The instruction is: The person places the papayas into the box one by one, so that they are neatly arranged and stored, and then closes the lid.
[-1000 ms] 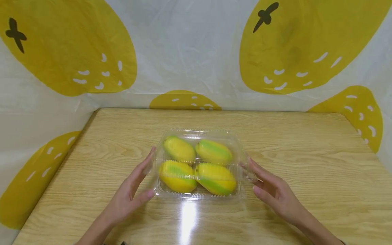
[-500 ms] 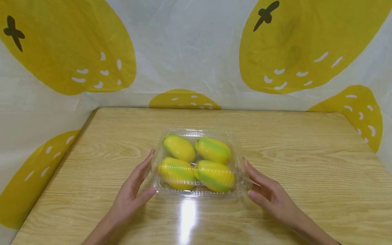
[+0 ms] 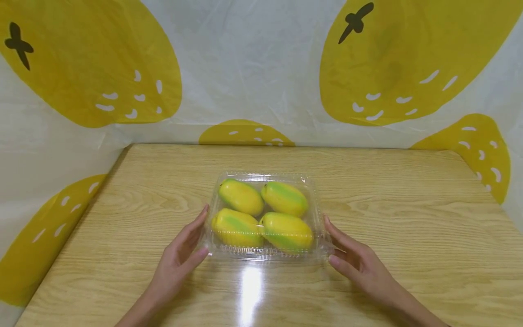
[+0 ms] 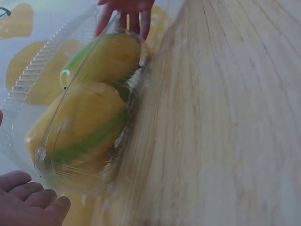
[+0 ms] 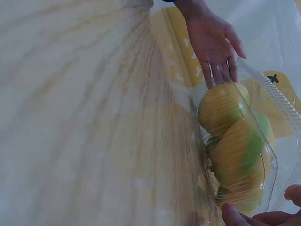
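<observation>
A clear plastic clamshell box (image 3: pixel 261 254) sits on the table. It holds several yellow-green mangoes (image 3: pixel 241 197). Its ribbed lid edge (image 4: pixel 33 70) stands apart from the base in both wrist views, so the lid is partly raised. My left hand (image 3: pixel 175 261) is at the box's left side, fingers fairly straight along it and thumb by the front corner. At the opposite side my right hand (image 3: pixel 359 261) touches or nearly touches the plastic, index finger extended, thumb near the front. The exact contact of the fingertips is hard to see through the clear plastic.
The wood-grain table (image 3: pixel 408 195) extends on all sides of the box. A white sheet (image 3: pixel 249 68) with large yellow fruit prints hangs along the back and left edges. A bright light reflection (image 3: pixel 250 290) lies in front of the box.
The lid's ribbed front edge has come down toward me, over the front mangoes. My right hand has shifted slightly left, nearer the box; my left hand has moved little.
</observation>
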Tool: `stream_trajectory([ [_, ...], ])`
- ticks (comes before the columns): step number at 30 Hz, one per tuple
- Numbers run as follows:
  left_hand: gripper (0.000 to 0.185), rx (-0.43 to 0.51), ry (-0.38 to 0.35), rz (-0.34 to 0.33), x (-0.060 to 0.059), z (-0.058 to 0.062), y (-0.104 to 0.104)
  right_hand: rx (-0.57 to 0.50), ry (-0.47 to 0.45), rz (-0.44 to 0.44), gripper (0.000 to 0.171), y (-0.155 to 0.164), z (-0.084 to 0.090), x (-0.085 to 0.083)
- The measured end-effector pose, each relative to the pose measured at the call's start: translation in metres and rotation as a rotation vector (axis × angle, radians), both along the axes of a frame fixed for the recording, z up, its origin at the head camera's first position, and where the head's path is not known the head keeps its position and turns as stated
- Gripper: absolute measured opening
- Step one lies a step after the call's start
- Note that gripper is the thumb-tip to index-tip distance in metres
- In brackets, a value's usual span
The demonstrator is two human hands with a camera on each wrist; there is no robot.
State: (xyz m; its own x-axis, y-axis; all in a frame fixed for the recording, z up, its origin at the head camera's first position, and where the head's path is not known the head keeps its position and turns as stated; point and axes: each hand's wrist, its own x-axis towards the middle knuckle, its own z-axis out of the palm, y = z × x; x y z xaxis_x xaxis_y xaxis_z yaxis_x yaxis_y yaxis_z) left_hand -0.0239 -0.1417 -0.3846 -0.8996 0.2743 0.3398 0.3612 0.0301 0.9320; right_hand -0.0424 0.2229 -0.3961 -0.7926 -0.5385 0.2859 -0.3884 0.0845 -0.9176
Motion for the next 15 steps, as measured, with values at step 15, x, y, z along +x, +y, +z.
stream_trajectory([
  [15,0.053,0.008,-0.040,0.015,-0.0016,-0.0094,-0.0005,-0.050,-0.052,0.009,0.064,-0.0017,-0.0083,0.0027],
])
